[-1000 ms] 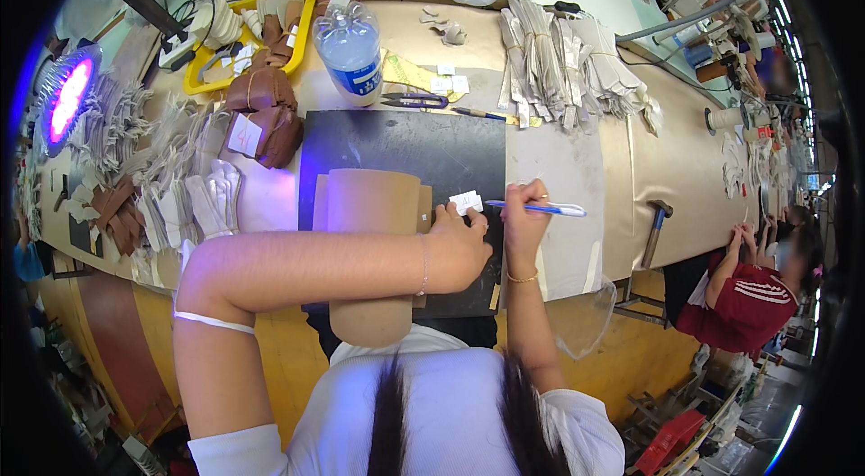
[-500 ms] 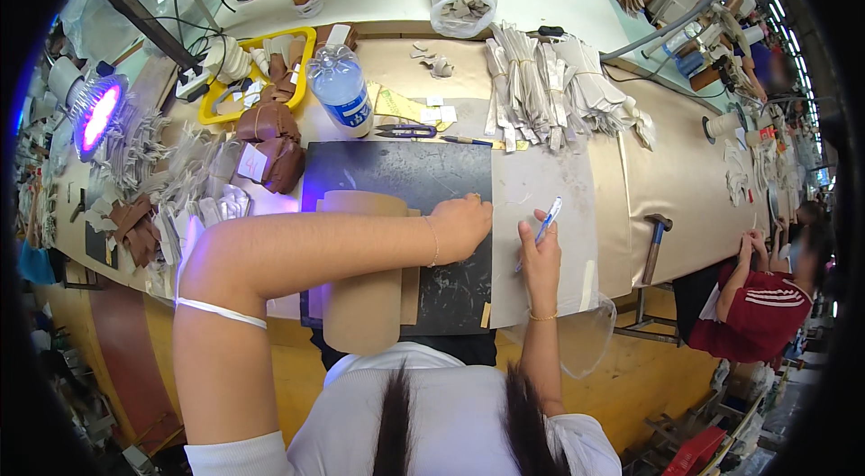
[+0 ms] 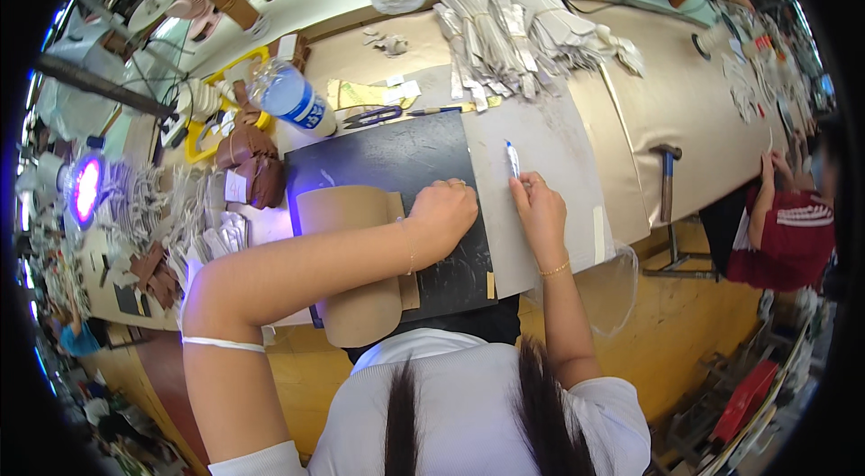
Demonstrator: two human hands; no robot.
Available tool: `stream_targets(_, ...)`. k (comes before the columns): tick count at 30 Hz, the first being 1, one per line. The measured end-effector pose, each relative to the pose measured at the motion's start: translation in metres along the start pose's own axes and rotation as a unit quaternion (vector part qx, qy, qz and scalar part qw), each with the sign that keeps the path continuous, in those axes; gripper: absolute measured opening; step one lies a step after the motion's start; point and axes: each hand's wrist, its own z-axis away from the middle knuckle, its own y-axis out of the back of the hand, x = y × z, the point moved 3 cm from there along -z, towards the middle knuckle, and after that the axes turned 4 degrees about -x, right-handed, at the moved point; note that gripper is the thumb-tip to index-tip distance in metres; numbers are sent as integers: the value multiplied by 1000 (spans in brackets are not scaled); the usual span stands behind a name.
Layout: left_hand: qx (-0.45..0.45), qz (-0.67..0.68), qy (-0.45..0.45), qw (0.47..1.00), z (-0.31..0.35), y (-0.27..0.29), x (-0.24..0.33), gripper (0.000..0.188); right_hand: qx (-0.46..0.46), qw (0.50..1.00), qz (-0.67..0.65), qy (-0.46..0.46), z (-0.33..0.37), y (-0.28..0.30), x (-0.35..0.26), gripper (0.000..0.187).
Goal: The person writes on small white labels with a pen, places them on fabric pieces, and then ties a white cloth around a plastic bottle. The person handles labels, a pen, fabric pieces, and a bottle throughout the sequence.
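Note:
My right hand grips a white and blue pen over a pale grey sheet; the pen points away from me. My left hand rests on a scuffed black board, near its right edge. Its fingers are curled down, and what they hold, if anything, is hidden. Beneath my left forearm a tan rolled sheet lies on the board, its near end hanging over the table edge. A small tan strip sits at the board's near right corner.
Beyond the board are scissors, a water bottle, brown wrapped bundles and a yellow basket. Bundled pale strips lie farther back. A hammer rests to the right, near a person in red. A lit lamp stands left.
The whole view has turned and shifted. The pen in my right hand has swung from tilted across the palm to pointing forward. My left hand stays curled on the black board.

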Motion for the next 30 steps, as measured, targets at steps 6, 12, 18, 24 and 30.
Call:
stream_targets(6, 1, -111, -3, 994, 0, -2, 13, 27, 68, 997, -33, 23, 16, 36, -18, 44)
stream_targets(12, -16, -3, -16, 1000, -9, 4, -11, 18, -191, 953, -236, -23, 74, 88, -16, 45)
stream_targets(18, 40, 54, 55, 996, -55, 45, -82, 20, -391, 892, -224, -17, 137, 79, 9, 40)
stream_targets(24, 89, -13, 124, 988, -94, 58, -143, 14, -471, 881, -30, -32, 180, 38, 41, 41)
stream_targets(30, 13, 16, 117, 993, -101, 64, -143, 49, -496, 850, 144, -106, 210, 0, 94, 37)
